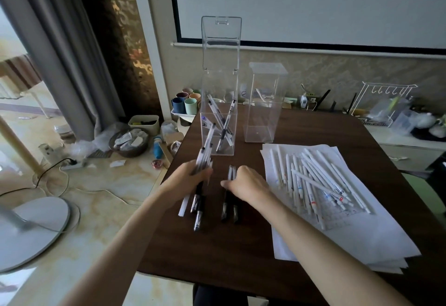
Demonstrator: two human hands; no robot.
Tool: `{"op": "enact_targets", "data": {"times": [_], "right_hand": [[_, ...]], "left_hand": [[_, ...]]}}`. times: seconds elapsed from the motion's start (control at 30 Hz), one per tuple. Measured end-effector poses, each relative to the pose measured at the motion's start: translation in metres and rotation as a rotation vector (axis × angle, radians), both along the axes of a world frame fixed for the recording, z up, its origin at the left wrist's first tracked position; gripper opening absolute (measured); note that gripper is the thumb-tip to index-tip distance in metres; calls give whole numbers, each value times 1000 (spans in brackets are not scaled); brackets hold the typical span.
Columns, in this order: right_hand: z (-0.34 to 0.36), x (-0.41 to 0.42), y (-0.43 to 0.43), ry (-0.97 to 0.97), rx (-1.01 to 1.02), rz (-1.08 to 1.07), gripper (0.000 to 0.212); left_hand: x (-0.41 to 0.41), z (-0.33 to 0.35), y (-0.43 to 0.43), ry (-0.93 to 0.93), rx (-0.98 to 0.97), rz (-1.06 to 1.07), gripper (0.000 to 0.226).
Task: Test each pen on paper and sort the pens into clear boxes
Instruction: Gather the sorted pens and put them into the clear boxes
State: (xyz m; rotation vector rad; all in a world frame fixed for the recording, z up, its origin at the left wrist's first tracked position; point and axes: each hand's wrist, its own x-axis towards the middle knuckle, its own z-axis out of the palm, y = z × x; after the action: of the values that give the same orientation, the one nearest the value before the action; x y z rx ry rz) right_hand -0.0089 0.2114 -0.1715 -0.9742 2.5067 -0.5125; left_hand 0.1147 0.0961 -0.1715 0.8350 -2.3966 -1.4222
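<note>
**Pens held in both hands in front of two clear boxes**

A bundle of pens is gripped in the left hand, with the fingers curled round the barrels. The clear ends stick out beyond the fingers, and the black grip ends stick out on the wrist side, over the dark table.

Just beside it, the right hand is laid over a pair of pens, with the fingers curled down around them and the thumb at their side. It cannot be told whether this pair is lifted or lies on the table.

Just beyond the left hand's fingers an open clear box is stood upright with its hinged lid raised. Several pens are leaned crosswise inside it.

Beyond the right hand, beside the open box, a second clear box is stood with its lid down. No pens are seen in it.

To the outer side of the right hand, sheets of paper are spread on the table. A loose heap of white pens is laid across them, near the right wrist but apart from it.
</note>
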Motion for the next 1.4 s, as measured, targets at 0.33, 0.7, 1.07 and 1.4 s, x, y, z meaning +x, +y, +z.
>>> {"op": "enact_targets", "data": {"times": [0.33,0.7,1.07,1.4], "right_hand": [[32,-27,5,-406,-438,65,24],[104,-75,-27,64,-1105,-32,41],[84,-81,-26,34,-1038,-41,28],[113,-78,-49,194,-1197,-34,17]], "left_hand": [[-3,59,-18,459,-90,105,14],[-107,143,-64,689,-184,351,22],[-122,103,-73,495,-254,382,34],[-131,112,-74,256,-494,390,45]]}}
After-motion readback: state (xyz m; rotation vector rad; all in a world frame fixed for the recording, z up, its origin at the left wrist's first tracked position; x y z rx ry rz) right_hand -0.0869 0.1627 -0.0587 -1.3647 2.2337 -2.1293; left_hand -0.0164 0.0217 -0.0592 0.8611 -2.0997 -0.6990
